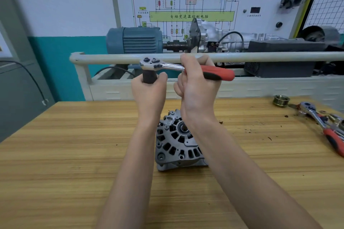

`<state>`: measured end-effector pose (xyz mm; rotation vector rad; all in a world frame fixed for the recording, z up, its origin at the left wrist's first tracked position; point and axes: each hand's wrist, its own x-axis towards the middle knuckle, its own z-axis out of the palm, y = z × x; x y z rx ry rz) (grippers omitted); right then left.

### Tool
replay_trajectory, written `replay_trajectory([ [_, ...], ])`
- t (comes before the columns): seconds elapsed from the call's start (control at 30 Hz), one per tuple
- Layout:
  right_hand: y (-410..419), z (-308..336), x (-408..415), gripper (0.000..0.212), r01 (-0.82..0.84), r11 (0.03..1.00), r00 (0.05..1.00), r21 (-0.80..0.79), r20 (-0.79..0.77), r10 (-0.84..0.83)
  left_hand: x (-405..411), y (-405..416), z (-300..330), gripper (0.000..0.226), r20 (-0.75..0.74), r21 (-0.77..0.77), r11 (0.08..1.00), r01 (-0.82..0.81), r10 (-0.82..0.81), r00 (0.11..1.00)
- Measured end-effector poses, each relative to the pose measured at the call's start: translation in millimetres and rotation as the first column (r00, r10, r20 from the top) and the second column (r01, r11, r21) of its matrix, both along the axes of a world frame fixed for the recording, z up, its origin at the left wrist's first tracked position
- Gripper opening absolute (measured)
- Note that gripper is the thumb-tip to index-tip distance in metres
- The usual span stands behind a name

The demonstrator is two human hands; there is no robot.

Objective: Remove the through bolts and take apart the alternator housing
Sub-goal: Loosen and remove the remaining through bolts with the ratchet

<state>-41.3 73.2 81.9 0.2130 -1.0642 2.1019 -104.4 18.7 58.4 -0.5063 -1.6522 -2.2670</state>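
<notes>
Gripping the ratchet (186,68), hands partly hide alternator (176,143).

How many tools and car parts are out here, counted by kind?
Ratchet wrenches: 2, one held in the hands, one lying on the table
Sockets: 1, dark, on the held wrench
Alternators: 1
Pulleys: 1
Total: 5

Ratchet (167,66) in both hands above alternator (176,143)
</notes>
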Motion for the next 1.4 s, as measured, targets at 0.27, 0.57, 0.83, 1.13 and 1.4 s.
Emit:
replay_trajectory([
  [0.27, 28, 35, -12, 0.051, -0.437, 0.889, 0.865, 0.136, 0.335, 0.374, -14, -37, -2, 0.038, -0.171, -0.245, 0.81, 0.533, -0.577, 0.799],
  [0.57, 9, 5, -3, 0.04, -0.088, 0.996, 0.995, 0.034, 0.059, 0.085, -3, -6, 1, 0.034, -0.037, -0.028, 0.997, 0.073, -0.074, 0.997],
  [0.83, 27, 25, -7, 0.046, -0.31, 0.947, 0.93, 0.087, 0.233, 0.283, -11, -26, -1, 0.038, -0.166, -0.178, 0.902, 0.394, -0.422, 0.891],
  [1.13, 22, 16, -8, 0.045, -0.245, 0.968, 0.96, 0.049, 0.155, 0.235, -5, -19, 3, 0.039, -0.09, -0.108, 0.941, 0.321, -0.331, 0.939],
  [1.4, 11, 10, 1, 0.041, -0.105, 0.994, 0.993, 0.027, 0.065, 0.103, -2, -14, 2, 0.03, -0.111, -0.116, 0.971, 0.209, -0.221, 0.969],
])
